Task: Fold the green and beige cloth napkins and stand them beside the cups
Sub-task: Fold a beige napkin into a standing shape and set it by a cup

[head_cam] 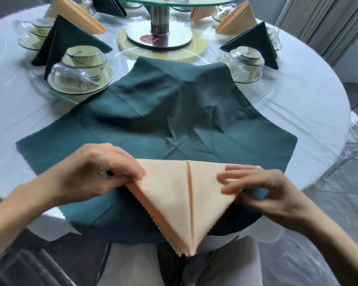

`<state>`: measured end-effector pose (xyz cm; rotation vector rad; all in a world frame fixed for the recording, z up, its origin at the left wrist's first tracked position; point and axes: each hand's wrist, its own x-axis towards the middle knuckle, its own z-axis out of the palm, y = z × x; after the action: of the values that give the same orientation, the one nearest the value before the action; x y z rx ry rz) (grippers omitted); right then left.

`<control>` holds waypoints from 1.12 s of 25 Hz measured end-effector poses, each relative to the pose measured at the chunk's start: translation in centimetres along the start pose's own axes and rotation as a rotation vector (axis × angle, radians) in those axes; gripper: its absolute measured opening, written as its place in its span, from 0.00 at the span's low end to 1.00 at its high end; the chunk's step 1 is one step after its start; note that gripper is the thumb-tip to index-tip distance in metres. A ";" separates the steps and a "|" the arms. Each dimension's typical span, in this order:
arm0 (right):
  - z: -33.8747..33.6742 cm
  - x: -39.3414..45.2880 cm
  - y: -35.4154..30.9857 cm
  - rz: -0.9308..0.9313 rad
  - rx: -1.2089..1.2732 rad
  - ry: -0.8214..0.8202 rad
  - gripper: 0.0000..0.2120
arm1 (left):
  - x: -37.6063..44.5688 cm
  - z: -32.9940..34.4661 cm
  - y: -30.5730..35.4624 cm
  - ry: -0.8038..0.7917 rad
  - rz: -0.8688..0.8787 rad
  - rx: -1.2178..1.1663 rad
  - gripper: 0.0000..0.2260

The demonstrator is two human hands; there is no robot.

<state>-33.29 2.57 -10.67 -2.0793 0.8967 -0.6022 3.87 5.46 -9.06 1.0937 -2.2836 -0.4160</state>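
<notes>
A beige napkin point(174, 199) lies folded into a downward-pointing triangle with a centre seam, on top of an unfolded green napkin point(153, 112) spread over the table's near edge. My left hand point(95, 172) pinches the beige napkin's upper left corner. My right hand point(254, 182) pinches its upper right corner, fingers curled over the fold. Wrapped cup sets stand at the left point(81, 69) and right point(246, 62) on a glass ring. Folded green napkins point(66, 40) and beige napkins point(238, 19) stand beside the cups farther back.
A round table with a white cloth point(297, 104) holds a glass lazy Susan on a metal post point(159, 17). A dark chair back point(29, 265) sits at the lower left. Curtains point(318, 17) hang at the far right.
</notes>
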 end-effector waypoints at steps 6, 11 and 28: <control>1.3 -0.6 0.7 -0.053 -0.321 -0.061 0.17 | -1.7 1.9 -1.2 -0.043 0.074 0.151 0.09; 1.4 3.9 -1.2 0.007 -0.405 0.002 0.17 | 3.0 2.8 0.5 -0.164 -0.096 0.103 0.18; 1.0 12.2 0.3 0.179 -0.458 -0.097 0.05 | 7.6 5.5 -1.4 -0.129 -0.363 0.349 0.12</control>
<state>-24.97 -6.37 -10.07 -2.3680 1.2353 -0.2087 -2.51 -1.22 -11.39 1.7145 -2.3248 -0.2340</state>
